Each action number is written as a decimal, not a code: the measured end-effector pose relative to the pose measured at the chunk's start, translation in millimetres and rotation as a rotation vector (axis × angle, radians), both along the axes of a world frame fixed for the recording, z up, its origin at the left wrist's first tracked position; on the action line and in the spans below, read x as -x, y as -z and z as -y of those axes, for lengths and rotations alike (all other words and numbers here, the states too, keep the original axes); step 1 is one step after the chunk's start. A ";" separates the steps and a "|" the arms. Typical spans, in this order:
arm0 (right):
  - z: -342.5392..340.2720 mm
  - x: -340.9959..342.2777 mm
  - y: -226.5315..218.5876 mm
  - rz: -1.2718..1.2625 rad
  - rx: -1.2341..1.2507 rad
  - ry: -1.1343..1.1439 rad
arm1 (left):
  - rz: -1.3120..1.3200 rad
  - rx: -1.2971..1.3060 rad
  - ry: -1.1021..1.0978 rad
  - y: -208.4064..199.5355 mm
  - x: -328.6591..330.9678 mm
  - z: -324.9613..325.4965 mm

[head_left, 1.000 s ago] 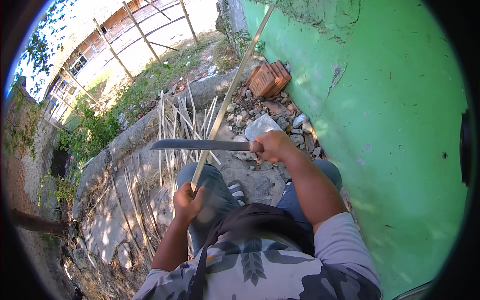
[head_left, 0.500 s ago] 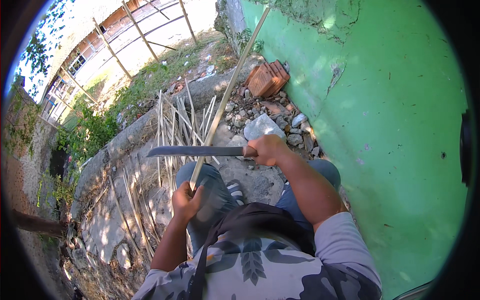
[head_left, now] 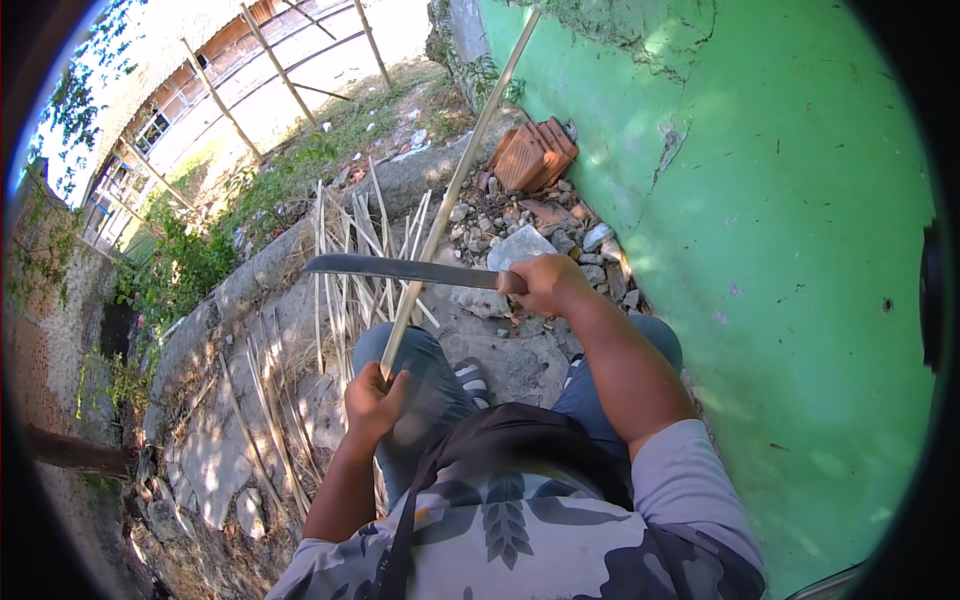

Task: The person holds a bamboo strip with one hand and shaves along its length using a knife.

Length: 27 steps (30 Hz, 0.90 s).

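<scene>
Machete (head_left: 400, 268) crosswise, tip left; pale strip (head_left: 458, 180) diagonal, far end upper right.

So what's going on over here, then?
Someone's bare left hand grips the near end of a long, narrow, pale wood-like strip. Their bare right hand holds a long, dark-bladed knife, which crosses the strip; whether they touch is hard to tell. Beyond lie loose, thin, pale strips, and stacked reddish-orange tiles sit beside a green painted wall.
</scene>
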State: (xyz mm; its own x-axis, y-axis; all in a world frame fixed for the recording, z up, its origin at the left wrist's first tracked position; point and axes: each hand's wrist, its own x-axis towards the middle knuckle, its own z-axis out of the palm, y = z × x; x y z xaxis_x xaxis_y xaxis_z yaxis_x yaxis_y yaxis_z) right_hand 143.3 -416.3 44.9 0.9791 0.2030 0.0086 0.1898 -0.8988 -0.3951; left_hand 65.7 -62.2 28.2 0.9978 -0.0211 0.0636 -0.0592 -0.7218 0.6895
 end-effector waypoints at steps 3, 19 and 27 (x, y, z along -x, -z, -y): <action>7.7 1.4 -11.5 0.102 0.066 -0.028 | 0.020 -0.006 0.007 -6.2 3.0 1.1; -17.9 10.9 -21.5 -0.102 0.119 -0.084 | 0.042 -0.125 0.040 -5.0 0.9 0.6; 16.6 -5.0 16.9 0.063 -0.181 0.107 | 0.078 -0.062 0.058 -1.4 -0.9 0.2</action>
State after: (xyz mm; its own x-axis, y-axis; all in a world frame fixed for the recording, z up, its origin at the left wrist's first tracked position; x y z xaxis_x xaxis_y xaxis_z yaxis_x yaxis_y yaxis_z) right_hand 148.2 -432.9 28.1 0.9914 0.0877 0.0974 0.1268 -0.8305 -0.5425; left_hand 66.6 -62.4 29.5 0.9868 -0.0851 0.1375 -0.1538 -0.7570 0.6350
